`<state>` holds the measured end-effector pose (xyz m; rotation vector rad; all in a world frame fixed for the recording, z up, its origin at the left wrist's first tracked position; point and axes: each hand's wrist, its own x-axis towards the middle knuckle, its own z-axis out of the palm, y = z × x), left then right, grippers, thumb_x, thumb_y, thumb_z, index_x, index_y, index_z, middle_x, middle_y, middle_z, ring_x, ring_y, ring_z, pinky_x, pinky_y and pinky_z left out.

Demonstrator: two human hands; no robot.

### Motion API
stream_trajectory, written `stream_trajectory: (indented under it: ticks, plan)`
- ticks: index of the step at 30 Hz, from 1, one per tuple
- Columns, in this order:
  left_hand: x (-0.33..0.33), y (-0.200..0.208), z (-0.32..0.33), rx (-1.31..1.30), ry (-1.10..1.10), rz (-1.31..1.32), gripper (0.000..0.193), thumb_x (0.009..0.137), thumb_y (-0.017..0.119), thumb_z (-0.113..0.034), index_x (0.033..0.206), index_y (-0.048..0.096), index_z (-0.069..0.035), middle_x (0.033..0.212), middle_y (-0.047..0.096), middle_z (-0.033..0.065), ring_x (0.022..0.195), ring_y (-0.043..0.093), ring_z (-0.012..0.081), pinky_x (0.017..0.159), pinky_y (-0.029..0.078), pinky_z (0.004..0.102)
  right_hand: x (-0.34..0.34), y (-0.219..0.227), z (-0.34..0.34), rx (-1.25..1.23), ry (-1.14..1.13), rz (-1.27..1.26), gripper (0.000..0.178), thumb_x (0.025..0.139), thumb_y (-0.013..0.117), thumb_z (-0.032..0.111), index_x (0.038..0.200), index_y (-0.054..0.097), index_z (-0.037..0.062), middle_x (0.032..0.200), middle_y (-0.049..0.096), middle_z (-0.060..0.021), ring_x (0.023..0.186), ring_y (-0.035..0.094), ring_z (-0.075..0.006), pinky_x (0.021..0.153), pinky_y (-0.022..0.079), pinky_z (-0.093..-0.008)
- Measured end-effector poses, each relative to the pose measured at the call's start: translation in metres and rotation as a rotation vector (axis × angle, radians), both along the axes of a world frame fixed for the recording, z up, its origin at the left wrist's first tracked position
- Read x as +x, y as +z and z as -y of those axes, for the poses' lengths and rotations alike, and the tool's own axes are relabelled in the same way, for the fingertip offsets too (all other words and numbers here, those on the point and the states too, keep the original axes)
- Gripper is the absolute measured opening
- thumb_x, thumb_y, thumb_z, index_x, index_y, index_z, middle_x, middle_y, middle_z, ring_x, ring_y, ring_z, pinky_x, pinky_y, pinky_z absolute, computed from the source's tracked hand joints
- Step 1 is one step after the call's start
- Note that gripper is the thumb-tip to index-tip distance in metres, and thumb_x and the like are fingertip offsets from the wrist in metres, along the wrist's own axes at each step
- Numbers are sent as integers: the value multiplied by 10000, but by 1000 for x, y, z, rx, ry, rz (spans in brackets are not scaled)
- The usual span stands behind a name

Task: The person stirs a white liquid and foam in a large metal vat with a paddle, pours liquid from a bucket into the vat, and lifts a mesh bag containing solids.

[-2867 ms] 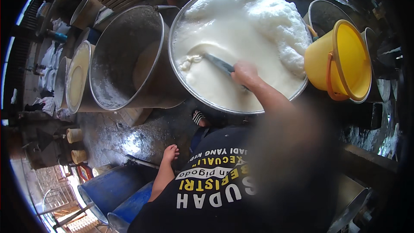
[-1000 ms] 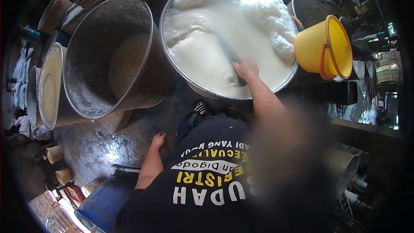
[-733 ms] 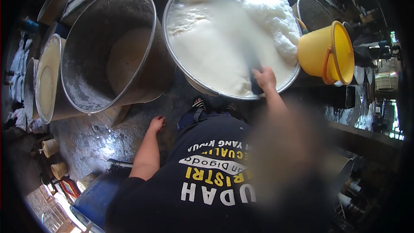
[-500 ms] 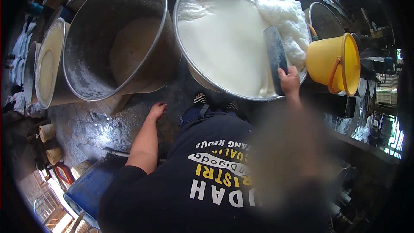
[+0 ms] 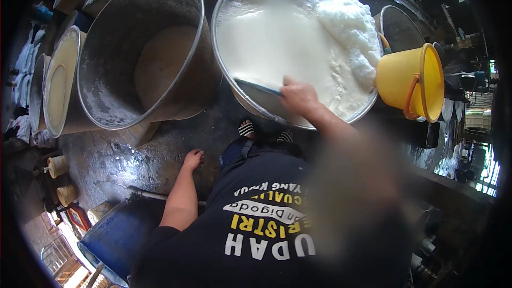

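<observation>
My right hand (image 5: 298, 97) is closed round the end of a flat grey paddle (image 5: 258, 86). The blade lies nearly level at the near left side of a large round metal vat (image 5: 216, 40), its lower edge dipping into the liquid. Creamy white liquid (image 5: 277, 42) fills the vat, with thick white foam (image 5: 349, 24) heaped along the far and right sides. Down by my side, over the floor, hangs my left hand (image 5: 194, 158), its fingers curled in and nothing seen in them.
A deep metal vat (image 5: 114, 37) with a pale layer at its bottom stands to the left. Beyond it is another container (image 5: 61, 82) of pale liquid. A yellow bucket (image 5: 402, 77) hangs tilted at the right rim. A blue barrel (image 5: 114, 234) is at lower left.
My right hand has swept the paddle from the right side of the vat to the near left, turning it from upright to nearly level. Foam on the right has shifted slightly. My left hand dropped a little.
</observation>
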<state>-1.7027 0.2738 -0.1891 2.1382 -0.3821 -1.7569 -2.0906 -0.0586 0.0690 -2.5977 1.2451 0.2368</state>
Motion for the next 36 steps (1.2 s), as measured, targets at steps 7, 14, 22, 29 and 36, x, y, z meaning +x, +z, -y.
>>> stream_trajectory:
  ticks: [7,14,22,29,36]
  plan:
    - [10,26,-47,-14,33,68,397,976,628,-305,1293,619,-67,1011,699,63,789,673,179,647,539,349,29,-36,41,56,-179,40,229,876,631,256,956,751,78,1133,634,-114,1013,690,-309,855,567,-446]
    - [29,38,-65,124,58,28,409,988,601,-318,1331,586,-97,1027,692,48,785,669,176,645,535,371,-10,-43,58,110,-457,48,322,885,656,360,1053,751,102,1197,622,-94,1069,669,-300,907,553,-431]
    - [14,40,11,99,-102,81,352,972,596,-286,1242,637,-65,970,701,66,737,657,181,604,495,345,-91,-52,37,57,-727,35,418,881,655,446,1062,737,78,1184,622,-101,1087,657,-296,924,540,-427]
    - [8,50,103,-119,-198,89,357,956,600,-280,1241,643,-70,997,709,80,732,653,182,592,486,325,-147,-38,2,-52,-934,161,391,867,687,423,1000,738,59,1088,641,-127,1016,660,-335,883,531,-447]
    - [-5,68,146,-98,-362,-41,324,997,565,-289,1125,645,-2,927,716,99,795,689,186,634,520,327,-185,40,-29,-316,-928,602,255,818,753,250,849,700,3,933,644,-166,897,653,-350,804,521,-417]
